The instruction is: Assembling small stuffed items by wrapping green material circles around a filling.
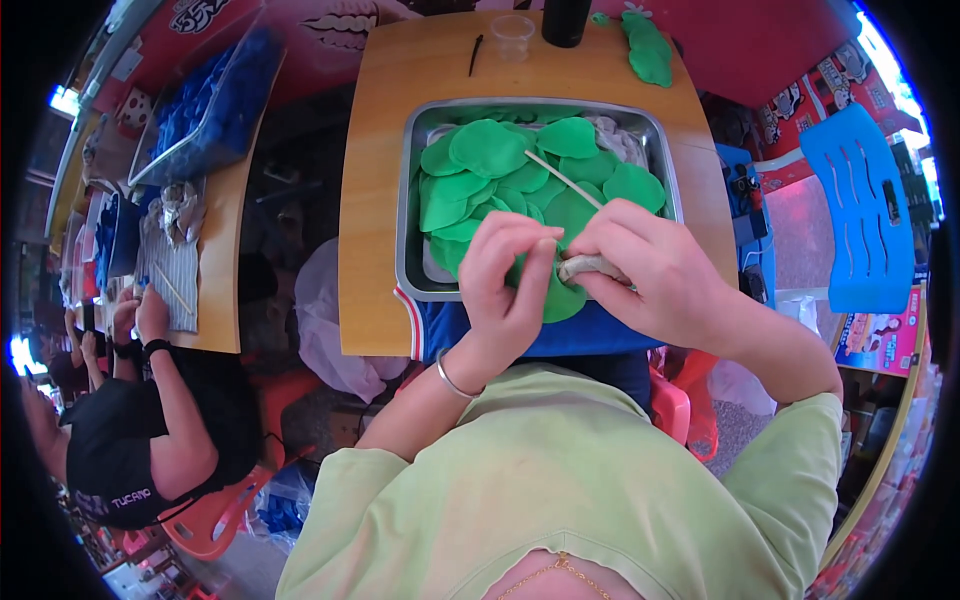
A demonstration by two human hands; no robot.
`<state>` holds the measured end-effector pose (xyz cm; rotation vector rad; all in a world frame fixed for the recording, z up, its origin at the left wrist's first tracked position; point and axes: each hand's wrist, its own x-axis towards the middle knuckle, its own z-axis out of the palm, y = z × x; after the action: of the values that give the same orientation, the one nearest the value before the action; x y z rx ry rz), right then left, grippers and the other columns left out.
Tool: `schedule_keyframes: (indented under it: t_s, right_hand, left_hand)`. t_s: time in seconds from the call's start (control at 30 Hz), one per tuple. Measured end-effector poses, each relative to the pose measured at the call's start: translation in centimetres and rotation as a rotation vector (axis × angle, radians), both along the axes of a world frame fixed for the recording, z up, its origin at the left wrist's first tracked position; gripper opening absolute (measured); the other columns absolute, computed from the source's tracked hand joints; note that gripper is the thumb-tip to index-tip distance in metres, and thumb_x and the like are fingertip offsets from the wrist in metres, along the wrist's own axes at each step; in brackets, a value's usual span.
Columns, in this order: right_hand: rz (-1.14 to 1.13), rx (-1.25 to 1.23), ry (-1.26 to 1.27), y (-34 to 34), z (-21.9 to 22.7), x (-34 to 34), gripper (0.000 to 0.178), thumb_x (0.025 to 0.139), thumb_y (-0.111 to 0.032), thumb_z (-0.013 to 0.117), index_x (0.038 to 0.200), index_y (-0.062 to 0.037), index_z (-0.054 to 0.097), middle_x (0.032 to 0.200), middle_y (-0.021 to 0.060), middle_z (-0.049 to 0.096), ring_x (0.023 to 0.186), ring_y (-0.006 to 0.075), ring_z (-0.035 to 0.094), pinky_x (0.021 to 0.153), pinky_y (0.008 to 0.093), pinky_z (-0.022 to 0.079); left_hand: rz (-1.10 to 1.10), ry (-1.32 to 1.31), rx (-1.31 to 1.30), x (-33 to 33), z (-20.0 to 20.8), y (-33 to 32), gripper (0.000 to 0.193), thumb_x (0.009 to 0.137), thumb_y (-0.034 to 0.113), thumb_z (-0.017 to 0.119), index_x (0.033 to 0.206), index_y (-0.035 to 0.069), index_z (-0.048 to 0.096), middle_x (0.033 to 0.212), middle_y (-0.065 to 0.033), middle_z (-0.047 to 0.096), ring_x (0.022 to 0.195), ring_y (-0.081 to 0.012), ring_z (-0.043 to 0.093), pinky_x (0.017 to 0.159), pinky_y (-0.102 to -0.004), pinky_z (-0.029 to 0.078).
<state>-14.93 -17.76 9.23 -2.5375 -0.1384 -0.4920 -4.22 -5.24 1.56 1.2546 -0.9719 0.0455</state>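
Over the near edge of a metal tray (405, 220), my hands work close together. My left hand (503, 275) is closed in a pinch at the edge of a green fabric piece (562, 303) that hangs between both hands. My right hand (650, 265) is closed around a greyish-white rolled piece (592, 266), its end facing the green piece; I cannot tell its material. A thin pale stick (562, 178) also slants up out of the right hand over the tray. Many flat, rounded green pieces (490, 148) lie heaped in the tray, with greyish-white material (618, 140) showing at its far right.
The tray stands on a wooden table (375, 110). At its far side are a clear plastic cup (512, 38), a dark cylinder (566, 22) and a green bundle (648, 50). A blue chair (858, 205) stands at right. Another person (165, 430) works at a table on the left.
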Motion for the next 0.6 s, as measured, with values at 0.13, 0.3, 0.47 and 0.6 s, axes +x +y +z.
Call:
schedule_keyframes:
  t_s: [0.13, 0.3, 0.47, 0.6]
  right_hand:
    - [-0.134, 0.387, 0.411, -0.1, 1.3, 0.5, 0.016, 0.076, -0.005, 0.069, 0.085, -0.0013, 0.056, 0.075, 0.0057, 0.058, 0.067, 0.0159, 0.059, 0.053, 0.0259, 0.045]
    - [-0.227, 1.096, 0.743, -0.2, 0.2, 0.3, 0.024, 0.081, -0.006, 0.066, 0.1, -0.0019, 0.052, 0.082, 0.0038, 0.059, 0.074, 0.0094, 0.058, 0.06, 0.0267, 0.047]
    - [0.032, 0.375, 0.171, 0.4, 0.1, -0.5, 0.047, 0.074, -0.001, 0.071, 0.116, -0.0067, 0.051, 0.099, 0.0094, 0.057, 0.084, 0.0197, 0.06, 0.073, 0.0295, 0.05]
    - [0.042, -0.071, -0.151, -0.1, -0.5, -0.1, 0.031, 0.072, 0.002, 0.07, 0.1, -0.0042, 0.058, 0.095, 0.0116, 0.054, 0.083, 0.0266, 0.06, 0.066, 0.0335, 0.051]
  left_hand:
    - [0.069, -0.255, -0.058, -0.2, -0.2, 0.1, 0.018, 0.076, -0.005, 0.064, 0.093, 0.0, 0.063, 0.083, -0.0106, 0.058, 0.07, -0.0237, 0.056, 0.058, -0.0308, 0.045]
    - [0.084, -0.342, -0.064, 0.1, 0.1, -0.1, 0.017, 0.076, -0.002, 0.066, 0.092, 0.0, 0.063, 0.081, -0.011, 0.056, 0.07, -0.0259, 0.056, 0.06, -0.031, 0.045]
    - [-0.372, 0.798, -0.05, 0.3, -0.5, -0.3, 0.009, 0.094, 0.01, 0.055, 0.093, 0.002, 0.059, 0.086, -0.0026, 0.061, 0.074, -0.0074, 0.054, 0.064, -0.0222, 0.045]
    - [-0.538, 0.942, -0.061, -0.2, -0.3, -0.3, 0.015, 0.096, 0.015, 0.053, 0.093, 0.002, 0.059, 0.087, -0.0013, 0.062, 0.075, -0.003, 0.052, 0.064, -0.0213, 0.044]
